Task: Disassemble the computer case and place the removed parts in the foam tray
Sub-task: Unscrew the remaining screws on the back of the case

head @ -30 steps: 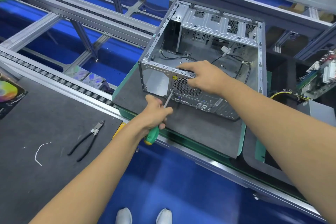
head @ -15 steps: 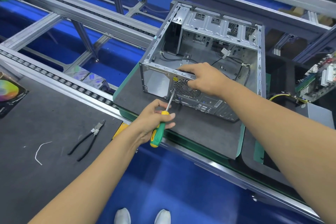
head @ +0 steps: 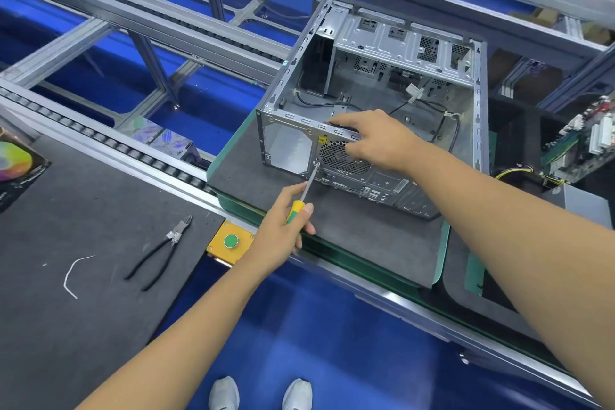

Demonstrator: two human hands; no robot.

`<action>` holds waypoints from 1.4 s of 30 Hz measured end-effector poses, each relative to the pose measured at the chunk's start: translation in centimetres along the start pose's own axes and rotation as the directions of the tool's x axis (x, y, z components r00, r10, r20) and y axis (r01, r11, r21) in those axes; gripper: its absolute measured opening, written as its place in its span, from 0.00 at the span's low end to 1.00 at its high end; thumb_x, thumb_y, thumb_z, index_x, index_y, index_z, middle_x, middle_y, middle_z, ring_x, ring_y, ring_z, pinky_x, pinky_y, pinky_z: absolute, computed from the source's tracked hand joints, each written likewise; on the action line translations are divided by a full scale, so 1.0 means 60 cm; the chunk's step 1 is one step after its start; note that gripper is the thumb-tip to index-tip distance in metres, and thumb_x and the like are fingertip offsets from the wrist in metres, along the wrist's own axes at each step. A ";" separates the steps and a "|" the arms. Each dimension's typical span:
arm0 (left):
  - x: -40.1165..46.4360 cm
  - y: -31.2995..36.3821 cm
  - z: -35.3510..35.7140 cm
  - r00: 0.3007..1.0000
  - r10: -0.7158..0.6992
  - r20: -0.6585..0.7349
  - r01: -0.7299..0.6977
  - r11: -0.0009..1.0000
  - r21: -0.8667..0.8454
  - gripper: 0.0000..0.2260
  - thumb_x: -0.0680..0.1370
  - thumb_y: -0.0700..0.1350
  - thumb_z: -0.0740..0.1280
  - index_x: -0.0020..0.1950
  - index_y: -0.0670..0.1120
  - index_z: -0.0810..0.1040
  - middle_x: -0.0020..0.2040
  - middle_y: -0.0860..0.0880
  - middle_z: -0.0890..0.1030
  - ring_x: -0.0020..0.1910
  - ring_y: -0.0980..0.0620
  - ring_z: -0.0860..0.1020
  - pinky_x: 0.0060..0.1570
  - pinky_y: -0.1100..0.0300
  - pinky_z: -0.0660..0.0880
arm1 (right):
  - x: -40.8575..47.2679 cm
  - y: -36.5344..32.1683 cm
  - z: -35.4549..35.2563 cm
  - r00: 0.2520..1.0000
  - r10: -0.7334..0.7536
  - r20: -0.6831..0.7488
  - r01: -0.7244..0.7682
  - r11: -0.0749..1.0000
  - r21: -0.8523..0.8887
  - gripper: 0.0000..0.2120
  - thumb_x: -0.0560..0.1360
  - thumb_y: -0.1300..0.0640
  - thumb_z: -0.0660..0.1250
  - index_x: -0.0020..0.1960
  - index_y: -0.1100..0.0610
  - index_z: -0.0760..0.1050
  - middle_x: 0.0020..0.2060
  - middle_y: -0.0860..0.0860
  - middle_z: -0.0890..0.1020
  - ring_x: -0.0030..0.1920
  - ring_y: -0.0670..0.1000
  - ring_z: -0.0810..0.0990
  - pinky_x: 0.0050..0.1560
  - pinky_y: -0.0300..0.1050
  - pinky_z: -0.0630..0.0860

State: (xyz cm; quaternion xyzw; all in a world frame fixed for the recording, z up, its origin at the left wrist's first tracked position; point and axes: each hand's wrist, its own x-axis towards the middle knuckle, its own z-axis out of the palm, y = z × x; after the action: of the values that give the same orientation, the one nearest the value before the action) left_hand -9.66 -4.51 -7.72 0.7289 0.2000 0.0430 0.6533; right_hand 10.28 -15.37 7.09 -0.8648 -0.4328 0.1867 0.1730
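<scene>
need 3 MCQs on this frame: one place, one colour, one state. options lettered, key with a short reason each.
1. Where do the black-handled side cutters lie?
A. inside the case
B. on the dark foam mat at left
C. on the floor

2. What colours is the screwdriver's handle?
A. red and black
B. plain blue
C. yellow and green

3. What is the right hand doing?
A. holding the top rear edge of the open grey metal computer case
B. hanging free
C. lifting the cutters

Key: B, they lie on the mat beside a white wire scrap; C, both colours show in the left hand's grip; A, its fingers lie over the edge above the round fan grille.
</scene>
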 end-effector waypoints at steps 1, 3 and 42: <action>0.002 -0.006 0.001 1.000 0.015 -0.016 -0.015 1.000 0.018 0.17 0.84 0.56 0.62 0.72 0.69 0.66 0.41 0.48 0.83 0.30 0.52 0.76 0.30 0.60 0.75 | 0.000 0.000 0.000 1.000 0.002 0.002 -0.002 1.000 0.003 0.28 0.72 0.63 0.66 0.69 0.42 0.76 0.36 0.41 0.80 0.30 0.37 0.74 0.34 0.41 0.66; 0.004 -0.018 0.001 0.998 0.043 -0.044 -0.040 0.997 0.058 0.17 0.84 0.56 0.62 0.72 0.70 0.65 0.42 0.50 0.83 0.30 0.51 0.77 0.31 0.60 0.75 | 0.001 0.001 0.001 1.000 0.002 0.007 -0.002 1.000 0.007 0.29 0.72 0.63 0.66 0.69 0.42 0.76 0.39 0.44 0.82 0.33 0.40 0.73 0.37 0.42 0.67; 0.013 -0.044 0.003 0.993 0.076 -0.093 -0.061 0.986 0.155 0.17 0.83 0.61 0.61 0.71 0.73 0.64 0.42 0.53 0.83 0.28 0.51 0.78 0.31 0.57 0.79 | 0.002 0.005 0.004 1.000 0.009 -0.014 -0.008 1.000 0.014 0.29 0.70 0.63 0.67 0.68 0.43 0.77 0.31 0.41 0.80 0.27 0.37 0.74 0.31 0.40 0.65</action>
State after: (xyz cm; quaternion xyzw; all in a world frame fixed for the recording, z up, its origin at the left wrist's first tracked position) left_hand -9.53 -4.24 -10.47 0.7800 0.2095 0.0857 0.5834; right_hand 10.40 -15.39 6.71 -0.8667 -0.4266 0.1842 0.1814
